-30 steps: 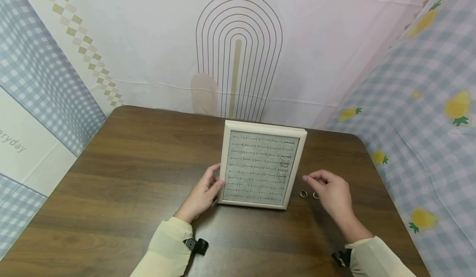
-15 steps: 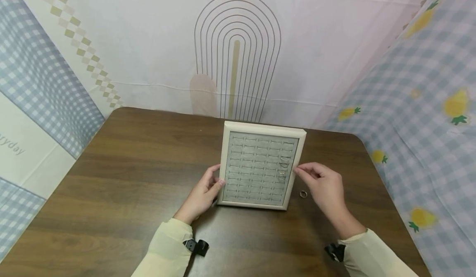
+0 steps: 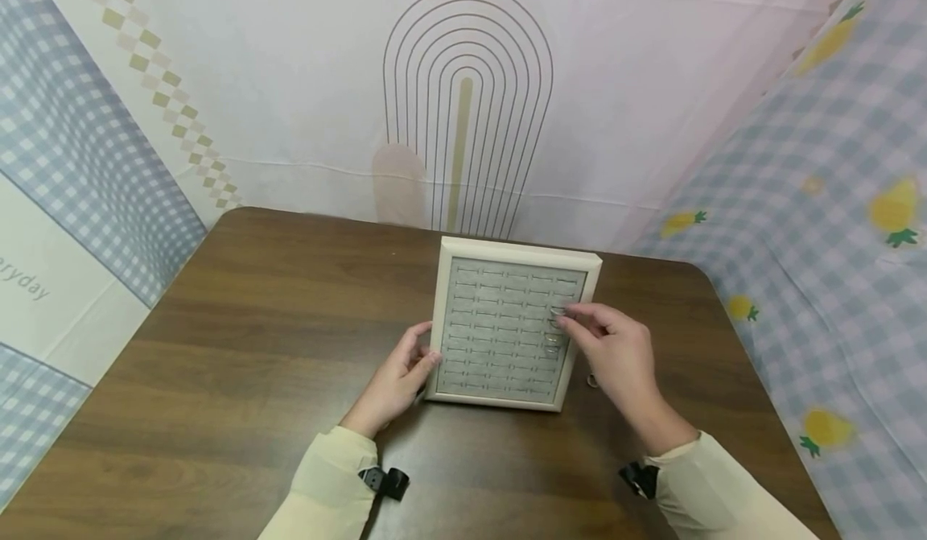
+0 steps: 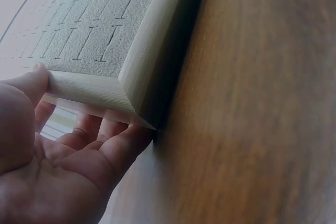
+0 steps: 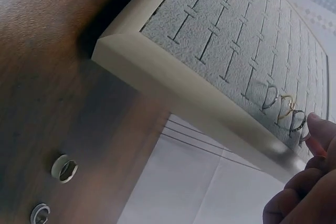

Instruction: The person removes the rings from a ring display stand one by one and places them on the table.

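A cream-framed ring display board (image 3: 516,327) with a grey slotted pad stands tilted on the table. My left hand (image 3: 393,379) grips its lower left edge, thumb on the front and fingers behind, as the left wrist view shows. At the board's right column, my right hand (image 3: 615,351) pinches a ring between thumb and index finger, the ring mostly hidden by the fingertips. Just beside these fingers, a dark ring (image 5: 298,120), a gold ring (image 5: 286,106) and a silver ring (image 5: 270,95) sit in neighbouring slots.
On the brown wooden table (image 3: 290,307), a wide ring (image 5: 64,169) and a silver ring with a textured band (image 5: 40,213) lie to the right of the board, partly behind my right hand in the head view. A patterned cloth (image 3: 304,81) hangs behind the table.
My right hand has moved left and slightly up from beside the board to the upper part of its right column. My left hand and the board have stayed in place.
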`<state>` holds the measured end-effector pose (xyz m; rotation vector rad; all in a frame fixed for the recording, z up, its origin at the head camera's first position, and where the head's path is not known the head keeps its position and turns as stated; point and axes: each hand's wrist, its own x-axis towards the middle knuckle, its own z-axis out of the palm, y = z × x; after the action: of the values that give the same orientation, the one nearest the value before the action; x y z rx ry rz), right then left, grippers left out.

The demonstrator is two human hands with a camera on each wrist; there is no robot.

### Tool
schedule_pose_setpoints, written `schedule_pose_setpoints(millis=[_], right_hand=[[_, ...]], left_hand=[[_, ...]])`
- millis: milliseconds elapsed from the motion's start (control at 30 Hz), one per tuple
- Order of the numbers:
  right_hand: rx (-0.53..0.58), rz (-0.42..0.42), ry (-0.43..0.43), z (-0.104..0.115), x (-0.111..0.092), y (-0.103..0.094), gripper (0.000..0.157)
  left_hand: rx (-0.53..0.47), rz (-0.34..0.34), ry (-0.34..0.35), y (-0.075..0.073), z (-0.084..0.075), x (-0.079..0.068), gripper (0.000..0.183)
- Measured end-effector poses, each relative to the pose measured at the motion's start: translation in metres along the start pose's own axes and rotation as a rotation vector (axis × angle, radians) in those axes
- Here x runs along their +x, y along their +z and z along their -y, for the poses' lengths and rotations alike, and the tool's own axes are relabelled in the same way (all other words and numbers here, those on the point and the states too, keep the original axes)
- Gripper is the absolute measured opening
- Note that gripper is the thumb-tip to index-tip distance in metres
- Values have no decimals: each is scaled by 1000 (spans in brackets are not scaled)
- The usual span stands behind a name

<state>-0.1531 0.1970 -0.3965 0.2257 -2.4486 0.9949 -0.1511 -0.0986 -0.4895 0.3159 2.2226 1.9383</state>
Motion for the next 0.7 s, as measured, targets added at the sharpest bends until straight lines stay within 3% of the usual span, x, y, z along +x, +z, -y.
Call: schedule_pose_setpoints(millis=[700], right_hand=[[-72,54,4,11,8,7,8]], left_hand=[[26,-5,2,0,2,1,48]])
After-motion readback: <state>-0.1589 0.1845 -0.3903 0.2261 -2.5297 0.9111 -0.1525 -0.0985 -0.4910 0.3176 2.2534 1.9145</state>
